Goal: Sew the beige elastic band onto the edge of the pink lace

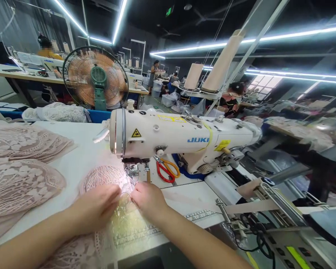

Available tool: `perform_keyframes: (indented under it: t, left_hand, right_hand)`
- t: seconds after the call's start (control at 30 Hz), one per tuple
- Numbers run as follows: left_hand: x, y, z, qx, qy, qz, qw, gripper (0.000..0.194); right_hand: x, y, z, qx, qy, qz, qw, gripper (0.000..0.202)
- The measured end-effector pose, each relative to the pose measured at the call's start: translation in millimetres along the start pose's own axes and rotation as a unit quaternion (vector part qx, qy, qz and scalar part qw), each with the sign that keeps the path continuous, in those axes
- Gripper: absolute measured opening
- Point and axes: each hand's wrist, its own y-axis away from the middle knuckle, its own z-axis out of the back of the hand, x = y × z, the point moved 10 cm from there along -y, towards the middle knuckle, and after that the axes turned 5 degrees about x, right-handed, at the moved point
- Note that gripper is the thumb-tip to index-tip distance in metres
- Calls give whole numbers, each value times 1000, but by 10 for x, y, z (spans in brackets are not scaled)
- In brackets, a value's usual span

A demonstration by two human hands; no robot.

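Far left, pink lace pieces are lying stacked on the white counter, w/ a fan standing behind them.

Left forearm is coming in from the bottom-left corner, angled up & right. Left hand is resting palm-down, fingers loosely curled, pressing flat on the lace piece being sewn; no pinch visible, the grip is lying nearly flat on the fabric rather than closing around it.

That lace piece is sitting on the counter right in front of the needle area, its far edge running under the sewing machine head, near edge trailing toward the bottom of the view.

Right forearm is entering from bottom-center, angled up & left. Right hand is sitting knuckles-up just beside the left, fingers bent down onto the lace edge by the presser foot; fingertips are hidden, so can't tell if the grip is pinching the fabric or just pressing.

Red & orange scissors are lying behind the right hand, under the machine arm.
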Motion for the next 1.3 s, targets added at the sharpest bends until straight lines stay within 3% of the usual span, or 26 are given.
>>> perform_keyframes:
  t: [0.07, 0.2, 0.37, 0.5, 0.6, 0.73, 0.93, 1.13, 1.3]
  left_hand:
    - [-46, 45, -43, -29, -53, 12, 998, 36]
    - [-123, 65, -63, -42, -146, -54, 987, 33]
    - [-136, 56, 18, -57, -83, -161, 982, 34]
    - [-72, -12, -44, -7, -49, -188, 981, 42]
    - [-57, -83, 32, -6, -43, -202, 978, 36]
    - [-39, -182, 176, -21, -48, -213, 976, 31]
    - [119, -278, 142, 1, -73, -216, 974, 40]
    - [408, -343, -14, 41, -57, -207, 976, 40]
    - [578, -454, -37, 83, -17, -173, 981, 45]
  right_hand:
    - [37, 39, -65, 4, 7, 6, 1000, 12]
    - [99, 31, -124, 12, 18, 25, 999, 10]
    - [117, -22, -108, 15, 23, 38, 999, 10]
    - [94, -44, -130, 25, 20, 24, 999, 13]
    - [104, -53, -137, 30, 23, 23, 999, 14]
    - [144, -80, -131, 66, 27, 23, 997, 16]
    - [97, -111, -220, 214, 7, -53, 975, 58]
    - [95, -202, -187, 237, -10, -86, 968, 66]
    - [89, -249, -187, 253, -6, -98, 963, 71]
